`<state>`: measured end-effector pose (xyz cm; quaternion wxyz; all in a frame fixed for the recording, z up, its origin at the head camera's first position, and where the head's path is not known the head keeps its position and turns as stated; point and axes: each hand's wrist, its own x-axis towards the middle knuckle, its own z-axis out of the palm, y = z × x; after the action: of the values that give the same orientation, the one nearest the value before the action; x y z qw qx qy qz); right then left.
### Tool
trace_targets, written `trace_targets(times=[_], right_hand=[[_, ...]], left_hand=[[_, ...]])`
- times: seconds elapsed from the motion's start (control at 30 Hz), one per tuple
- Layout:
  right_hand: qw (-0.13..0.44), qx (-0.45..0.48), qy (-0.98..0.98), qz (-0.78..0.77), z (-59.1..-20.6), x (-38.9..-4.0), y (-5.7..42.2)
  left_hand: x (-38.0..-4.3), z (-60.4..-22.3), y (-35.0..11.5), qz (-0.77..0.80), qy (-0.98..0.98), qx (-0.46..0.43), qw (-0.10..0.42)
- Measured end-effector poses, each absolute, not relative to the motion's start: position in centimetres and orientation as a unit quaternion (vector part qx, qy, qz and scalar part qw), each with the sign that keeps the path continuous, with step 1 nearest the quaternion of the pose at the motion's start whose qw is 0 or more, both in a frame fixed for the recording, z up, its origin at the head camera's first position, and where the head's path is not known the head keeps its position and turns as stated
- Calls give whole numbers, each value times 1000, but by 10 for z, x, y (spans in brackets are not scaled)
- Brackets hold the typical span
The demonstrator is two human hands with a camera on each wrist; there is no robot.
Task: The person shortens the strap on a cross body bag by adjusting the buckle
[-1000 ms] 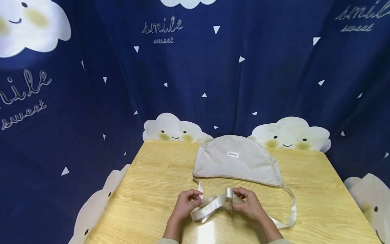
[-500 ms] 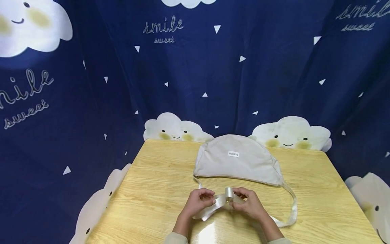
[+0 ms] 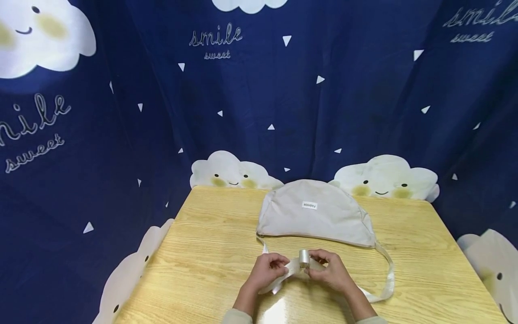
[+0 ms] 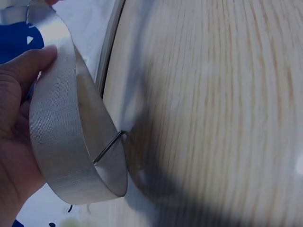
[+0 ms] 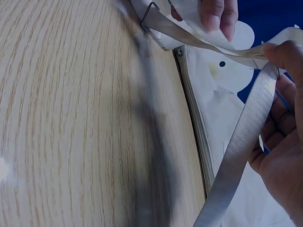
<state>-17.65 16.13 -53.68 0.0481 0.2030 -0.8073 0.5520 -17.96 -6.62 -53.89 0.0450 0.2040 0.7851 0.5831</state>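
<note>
A pale beige shoulder bag point(image 3: 317, 218) with a small white label lies near the back of the table. Its webbing strap point(image 3: 292, 268) is lifted between both hands in front of it. My left hand point(image 3: 265, 272) pinches the strap, the thumb pressed on its flat side. In the left wrist view a thin metal buckle point(image 4: 110, 147) crosses the strap's loop below that hand. My right hand point(image 3: 331, 272) pinches the strap where it stands up in a small loop point(image 3: 304, 259). The strap hangs down beside the right palm, and part of a metal fitting shows at those fingers.
The wooden table point(image 3: 210, 243) reaches forward to a dark blue curtain point(image 3: 251, 90) printed with clouds and triangles. From the bag's right end the strap point(image 3: 389, 281) curves over the tabletop toward the right forearm.
My left hand has slid right along the strap, toward the right hand, and the strap's slack loop between them looks smaller. The right hand and the bag have stayed in place.
</note>
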Motion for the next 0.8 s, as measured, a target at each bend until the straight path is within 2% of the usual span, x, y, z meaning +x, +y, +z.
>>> trace_targets(times=[0.17, 0.4, 0.5, 0.63, 0.8], right_hand=[[50, 190, -811, 551, -558, -183, 167], [51, 183, -810, 554, -561, -184, 171], [48, 179, -813, 552, -556, -182, 169], [41, 176, -809, 559, -539, -174, 165], [27, 173, -812, 557, -523, -167, 161]], left_hand=[[-180, -539, -76, 580, 788, 205, 33], [-190, -556, -88, 566, 799, 204, 7], [-193, -564, -94, 560, 803, 203, 2], [-188, -555, -99, 567, 799, 202, 2], [-182, -544, -95, 583, 789, 191, 31]])
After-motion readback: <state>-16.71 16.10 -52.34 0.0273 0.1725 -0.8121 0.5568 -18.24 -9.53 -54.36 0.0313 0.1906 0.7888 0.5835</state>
